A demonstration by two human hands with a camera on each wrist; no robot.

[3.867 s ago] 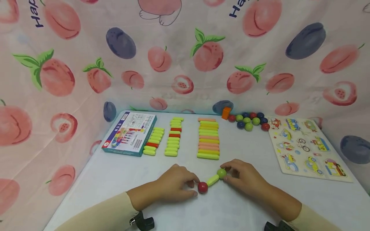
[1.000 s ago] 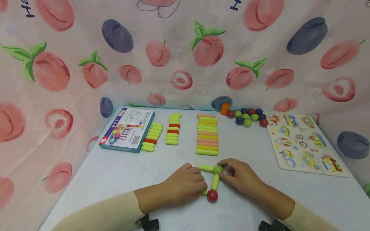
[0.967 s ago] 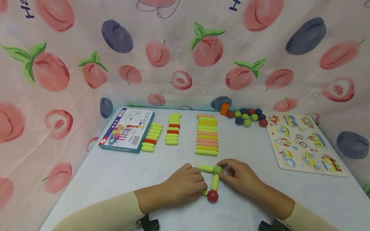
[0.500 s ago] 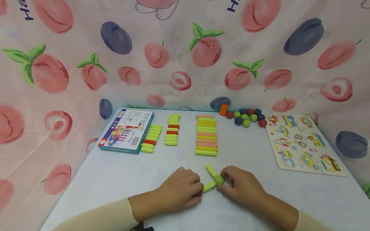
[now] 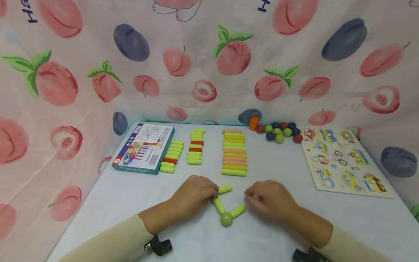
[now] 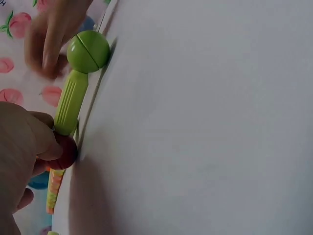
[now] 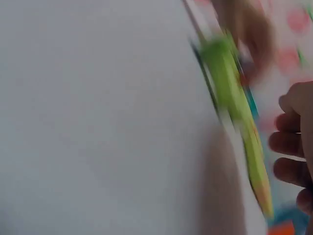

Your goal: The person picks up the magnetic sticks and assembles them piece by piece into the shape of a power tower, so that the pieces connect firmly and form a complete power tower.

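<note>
My left hand grips a red ball, which its fingers hide in the head view. From that ball a light-green stick runs to a green ball with a groove across it. A second light-green stick sticks out of the green ball towards the right. Beyond my left fingertips a third light-green stick points right. My right hand, blurred, hovers just right of the second stick with loosely bent fingers and nothing seen in them.
Long sticks lie in a column at mid-table, with shorter rows left of it. A flat box lies at back left. Several balls and an orange block sit at the back, beside a picture puzzle board.
My right hand has let go of the green ball. The joined sticks and balls have turned, bringing the green ball nearer me and leftward, while my left hand has shifted slightly away from me.
</note>
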